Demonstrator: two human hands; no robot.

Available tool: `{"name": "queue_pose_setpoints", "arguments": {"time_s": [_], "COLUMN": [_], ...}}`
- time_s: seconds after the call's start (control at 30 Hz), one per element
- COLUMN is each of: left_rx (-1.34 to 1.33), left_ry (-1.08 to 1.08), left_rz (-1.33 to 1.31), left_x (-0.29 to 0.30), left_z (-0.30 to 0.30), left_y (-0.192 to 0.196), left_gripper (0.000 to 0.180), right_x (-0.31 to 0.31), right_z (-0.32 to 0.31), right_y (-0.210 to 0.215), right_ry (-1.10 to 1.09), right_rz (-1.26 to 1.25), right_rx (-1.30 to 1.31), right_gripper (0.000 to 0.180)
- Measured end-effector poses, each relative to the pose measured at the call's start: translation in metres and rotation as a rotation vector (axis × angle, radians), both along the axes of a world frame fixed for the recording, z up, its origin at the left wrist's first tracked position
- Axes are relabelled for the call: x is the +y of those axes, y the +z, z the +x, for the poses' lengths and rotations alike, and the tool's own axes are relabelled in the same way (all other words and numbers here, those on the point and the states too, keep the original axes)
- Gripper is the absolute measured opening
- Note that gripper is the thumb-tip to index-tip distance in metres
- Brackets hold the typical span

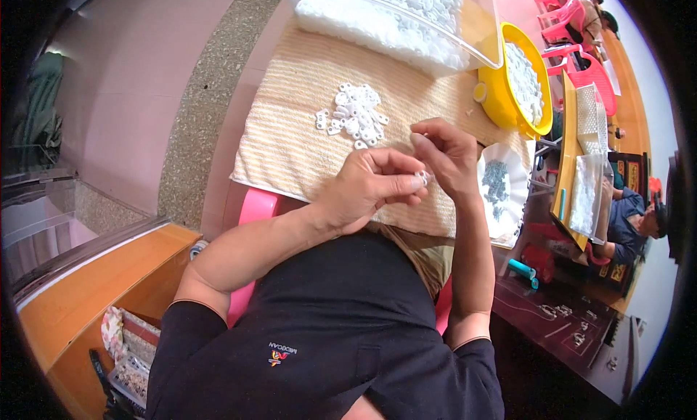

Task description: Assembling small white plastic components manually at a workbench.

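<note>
My left hand pinches a small white plastic piece between thumb and forefinger, above the near part of the striped towel. Close beside it on the right, my right hand has its thumb and fingertips pressed together; anything between them is too small to make out. Beyond my hands lies a loose pile of white plastic pieces with round holes. To the right of my right hand sits a white fluted dish holding many small dark bits.
A clear bin full of white pieces stands at the far edge. Right of it is a yellow basin with more. Farther right, another person sits by a wooden table. Pink chairs stand beyond.
</note>
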State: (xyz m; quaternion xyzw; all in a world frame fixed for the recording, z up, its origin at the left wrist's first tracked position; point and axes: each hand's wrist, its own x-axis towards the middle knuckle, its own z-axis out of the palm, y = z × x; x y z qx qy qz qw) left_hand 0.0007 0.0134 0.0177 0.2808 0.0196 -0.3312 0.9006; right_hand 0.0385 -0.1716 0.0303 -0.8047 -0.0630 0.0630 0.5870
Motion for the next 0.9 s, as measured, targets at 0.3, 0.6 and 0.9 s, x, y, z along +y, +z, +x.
{"name": "queue_pose_setpoints", "arguments": {"time_s": [0.3, 0.6, 0.9], "left_rx": [-0.094, -0.077, -0.081], "left_ry": [-0.093, -0.112, -0.049], "left_rz": [-0.073, -0.063, 0.008], "left_x": [-0.001, 0.000, -0.002], "left_z": [-0.014, -0.009, -0.006], "left_y": [0.013, 0.008, 0.004], "left_gripper": [0.017, 0.015, 0.016], "right_x": [0.057, 0.046, 0.022], "right_z": [0.019, 0.024, 0.020], "right_y": [0.003, -0.007, -0.010], "right_ry": [0.275, 0.250, 0.178], "right_rz": [-0.733, -0.793, -0.830], "right_rx": [-0.727, -0.700, -0.672], "right_gripper": [0.044, 0.030, 0.027]}}
